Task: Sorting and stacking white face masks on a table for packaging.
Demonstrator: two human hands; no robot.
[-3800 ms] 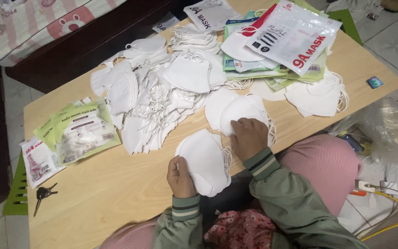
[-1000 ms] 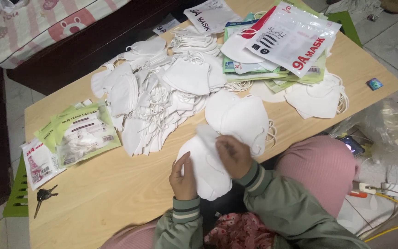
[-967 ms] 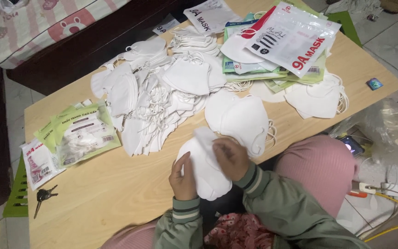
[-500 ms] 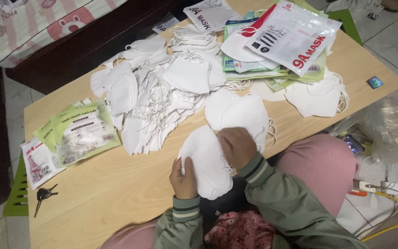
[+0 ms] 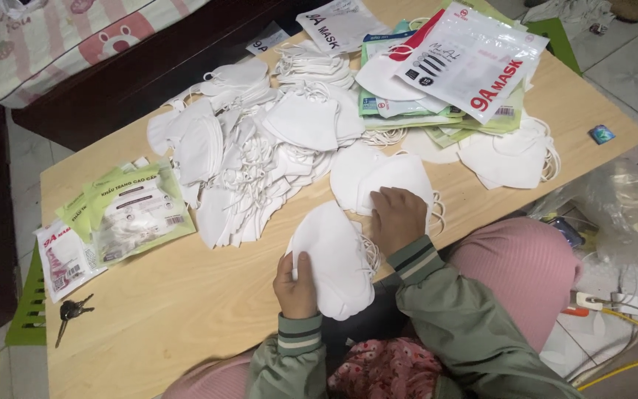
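Setting: a room in a home, used for hand piecework. Evidence: low wooden table [image 5: 186, 318] on a tiled floor [image 5: 629, 66], person seated at its edge. Striped bedding with a bear print [image 5: 90, 44] lies on dark furniture behind. Loose white face masks [image 5: 260, 155] heaped beside printed packets [image 5: 467, 59]. Keys [image 5: 71, 314] on the table; cables [image 5: 614, 318] on the floor.

Matt cloth masks [image 5: 331, 258]; smooth wooden table [image 5: 186, 310]

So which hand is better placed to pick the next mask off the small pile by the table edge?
Likely the right hand: it already rests on the small pile of white masks. The left hand is busy gripping the stack of masks.
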